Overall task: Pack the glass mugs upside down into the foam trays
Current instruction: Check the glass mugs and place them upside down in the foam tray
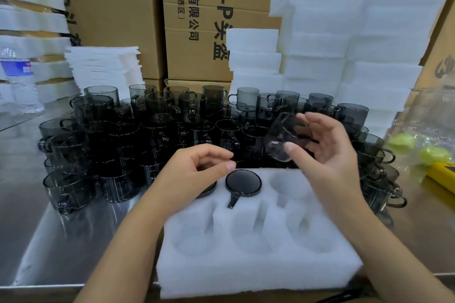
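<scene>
- Glass mug was tilted in the air over the back right of the foam tray, gripped by the right hand, thumb and fingers curled round it.
- Second mug sat upside down in the middle back cavity, handle toward the camera.
- Third mug in the back left cavity lay mostly hidden under the left hand, whose fingers were loosely curled with nothing between them.
- Three front cavities were unfilled.
- Loose mugs crowded the metal table behind the tray.
- Foam stacks and cartons stood beyond.
</scene>
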A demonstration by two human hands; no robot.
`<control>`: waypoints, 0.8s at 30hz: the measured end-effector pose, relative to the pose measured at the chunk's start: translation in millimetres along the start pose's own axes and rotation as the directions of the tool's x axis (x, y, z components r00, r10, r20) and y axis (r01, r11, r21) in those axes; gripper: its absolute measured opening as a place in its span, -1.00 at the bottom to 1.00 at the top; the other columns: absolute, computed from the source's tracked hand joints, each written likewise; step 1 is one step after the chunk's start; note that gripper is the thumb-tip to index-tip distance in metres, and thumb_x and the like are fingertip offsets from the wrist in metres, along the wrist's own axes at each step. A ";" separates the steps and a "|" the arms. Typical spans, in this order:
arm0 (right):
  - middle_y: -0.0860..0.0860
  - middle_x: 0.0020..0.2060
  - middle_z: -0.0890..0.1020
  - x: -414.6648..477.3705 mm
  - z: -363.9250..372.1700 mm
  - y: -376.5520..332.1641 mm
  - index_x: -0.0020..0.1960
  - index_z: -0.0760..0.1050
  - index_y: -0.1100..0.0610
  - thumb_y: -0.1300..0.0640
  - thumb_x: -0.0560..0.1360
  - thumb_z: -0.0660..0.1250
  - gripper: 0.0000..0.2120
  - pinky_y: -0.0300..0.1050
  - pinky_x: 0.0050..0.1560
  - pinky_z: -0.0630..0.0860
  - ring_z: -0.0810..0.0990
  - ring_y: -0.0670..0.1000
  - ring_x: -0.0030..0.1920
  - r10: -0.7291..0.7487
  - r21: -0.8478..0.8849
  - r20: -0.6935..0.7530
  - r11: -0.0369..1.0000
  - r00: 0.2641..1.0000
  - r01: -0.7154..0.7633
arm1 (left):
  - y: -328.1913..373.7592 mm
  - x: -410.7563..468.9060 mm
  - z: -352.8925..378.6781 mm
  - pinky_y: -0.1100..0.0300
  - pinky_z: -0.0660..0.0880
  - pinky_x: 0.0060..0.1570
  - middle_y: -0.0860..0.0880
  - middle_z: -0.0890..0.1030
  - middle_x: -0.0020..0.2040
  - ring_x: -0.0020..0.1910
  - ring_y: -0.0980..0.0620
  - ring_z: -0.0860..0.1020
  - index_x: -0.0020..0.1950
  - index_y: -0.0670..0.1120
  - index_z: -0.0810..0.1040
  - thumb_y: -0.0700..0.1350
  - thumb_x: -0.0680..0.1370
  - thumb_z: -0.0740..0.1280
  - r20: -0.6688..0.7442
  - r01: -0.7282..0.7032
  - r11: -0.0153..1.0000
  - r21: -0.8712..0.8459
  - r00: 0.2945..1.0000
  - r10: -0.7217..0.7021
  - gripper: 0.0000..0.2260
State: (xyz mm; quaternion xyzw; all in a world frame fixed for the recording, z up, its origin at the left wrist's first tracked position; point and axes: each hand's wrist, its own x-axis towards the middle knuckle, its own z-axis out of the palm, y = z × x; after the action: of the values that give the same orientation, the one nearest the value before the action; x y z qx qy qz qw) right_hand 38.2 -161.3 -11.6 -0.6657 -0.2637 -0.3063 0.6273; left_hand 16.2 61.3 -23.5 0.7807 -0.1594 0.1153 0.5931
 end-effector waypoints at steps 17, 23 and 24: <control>-0.22 0.05 0.58 -28.0 -30.8 17.8 0.16 0.47 -0.05 0.28 0.28 0.43 -0.50 -0.28 0.16 0.42 0.54 -0.14 0.12 0.243 -0.103 0.295 0.970 0.924 -0.222 | 1.6 0.3 1.1 0.19 0.49 0.05 0.08 0.71 -0.10 -0.04 0.13 0.66 -0.11 0.10 0.68 0.02 0.39 0.41 0.008 -0.030 1.000 -0.001 1.000 0.030 -0.89; -0.24 0.08 0.57 -27.7 -29.3 13.1 0.11 0.52 -0.26 -0.15 0.27 0.42 -0.59 -0.24 0.17 0.41 0.52 -0.17 0.14 0.316 -0.180 0.293 0.945 0.903 -0.272 | 1.4 0.5 1.4 0.11 0.52 0.10 0.09 0.71 -0.11 -0.04 0.11 0.65 -0.10 0.15 0.67 0.04 0.40 0.41 0.006 -0.025 0.999 0.025 1.000 0.025 -0.89; -0.24 0.09 0.58 -27.7 -28.9 13.2 0.11 0.53 -0.25 -0.15 0.26 0.46 -0.58 -0.20 0.19 0.41 0.52 -0.18 0.15 0.334 -0.185 0.277 0.939 0.901 -0.291 | 1.3 0.5 1.2 0.13 0.51 0.10 0.09 0.71 -0.11 -0.04 0.12 0.65 -0.10 0.14 0.66 0.03 0.41 0.41 0.006 -0.026 0.999 0.026 1.000 0.026 -0.90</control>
State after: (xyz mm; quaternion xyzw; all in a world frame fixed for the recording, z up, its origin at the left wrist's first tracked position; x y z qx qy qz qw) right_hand 27.1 -190.2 -40.3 -0.7805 -0.2248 -0.1128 0.5723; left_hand 16.1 59.8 -22.5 0.7866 -0.1697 0.1226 0.5809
